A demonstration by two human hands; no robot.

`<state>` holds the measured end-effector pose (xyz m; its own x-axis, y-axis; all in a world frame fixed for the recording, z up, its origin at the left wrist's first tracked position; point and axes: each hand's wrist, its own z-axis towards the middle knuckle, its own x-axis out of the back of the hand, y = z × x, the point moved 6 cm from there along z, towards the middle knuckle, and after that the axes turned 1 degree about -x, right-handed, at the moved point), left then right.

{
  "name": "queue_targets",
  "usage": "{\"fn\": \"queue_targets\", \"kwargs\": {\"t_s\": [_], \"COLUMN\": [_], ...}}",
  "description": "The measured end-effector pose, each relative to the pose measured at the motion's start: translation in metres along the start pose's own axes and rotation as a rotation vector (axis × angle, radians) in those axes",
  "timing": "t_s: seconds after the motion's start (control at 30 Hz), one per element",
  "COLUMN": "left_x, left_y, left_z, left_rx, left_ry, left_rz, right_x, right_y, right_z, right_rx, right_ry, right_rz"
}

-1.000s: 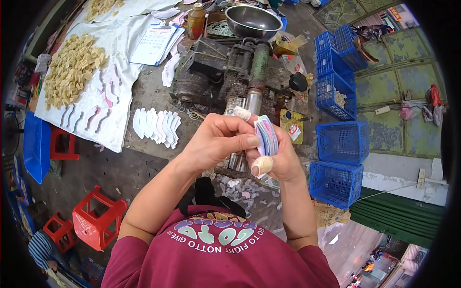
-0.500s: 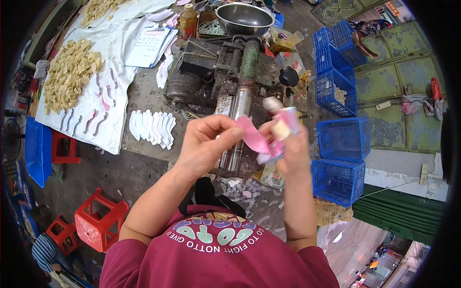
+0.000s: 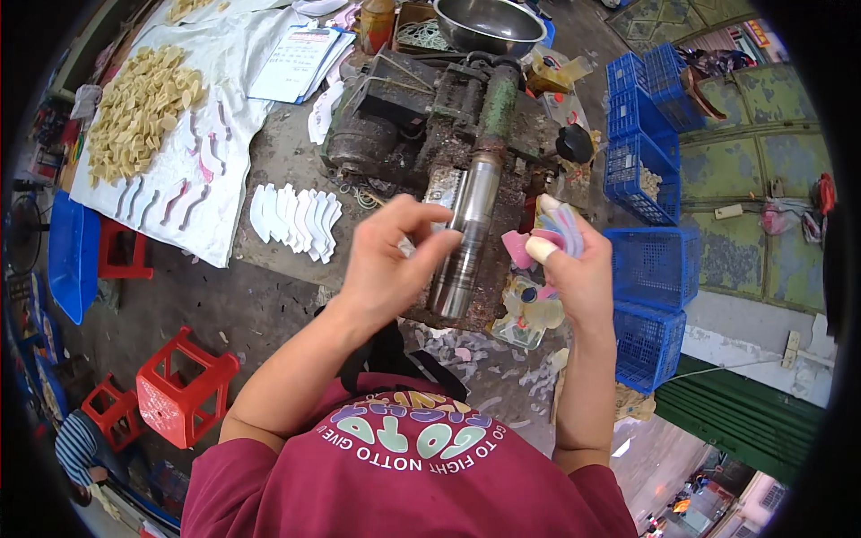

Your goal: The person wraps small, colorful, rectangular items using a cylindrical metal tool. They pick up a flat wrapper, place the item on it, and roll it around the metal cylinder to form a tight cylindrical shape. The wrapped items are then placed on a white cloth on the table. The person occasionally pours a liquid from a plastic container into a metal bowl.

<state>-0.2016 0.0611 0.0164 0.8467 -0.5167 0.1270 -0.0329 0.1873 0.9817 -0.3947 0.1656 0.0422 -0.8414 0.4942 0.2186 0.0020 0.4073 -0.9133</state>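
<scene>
Above the grimy bench, the right hand (image 3: 578,269) holds a small bunch of curved pink and pale blue strips (image 3: 549,240), pinched between thumb and fingers, the fingertips capped in pale tape. A second ago both hands were pressed together around that bunch; half a second ago the left hand was drawing a pink strip away from it. Now the left hand (image 3: 390,264) has come apart from the right and hovers to its left with the fingers loosely curled and spread, and nothing shows in its grip, though the palm side is hidden. The bunch thus sits with the right hand alone, held up just right of the steel roller (image 3: 468,235) of the rusty machine (image 3: 421,117) on the bench. That suggests the sorting or peeling of one piece is finished and the left hand is free again.

On the bench to the left lies a fanned row of white curved pieces (image 3: 294,218), and farther left a white cloth (image 3: 220,193) carries a heap of tan pieces (image 3: 139,112) and a few more curved strips. A metal bowl (image 3: 489,22) stands behind the machine, blue crates (image 3: 650,260) are stacked at the right, and red stools (image 3: 179,390) stand on the floor at lower left
</scene>
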Motion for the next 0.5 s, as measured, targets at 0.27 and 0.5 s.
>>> {"fn": "queue_targets", "kwargs": {"t_s": [0.27, 0.5], "left_x": [0.0, 0.09], "left_y": [-0.04, -0.091], "left_z": [-0.004, -0.002], "left_rx": [-0.106, 0.172], "left_ry": [0.06, 0.423], "left_rz": [0.231, -0.019], "right_x": [-0.025, -0.005], "right_y": [0.018, -0.006], "right_z": [0.02, 0.01], "right_rx": [0.124, -0.009], "right_ry": [0.071, 0.061], "right_rz": [-0.131, 0.135]}}
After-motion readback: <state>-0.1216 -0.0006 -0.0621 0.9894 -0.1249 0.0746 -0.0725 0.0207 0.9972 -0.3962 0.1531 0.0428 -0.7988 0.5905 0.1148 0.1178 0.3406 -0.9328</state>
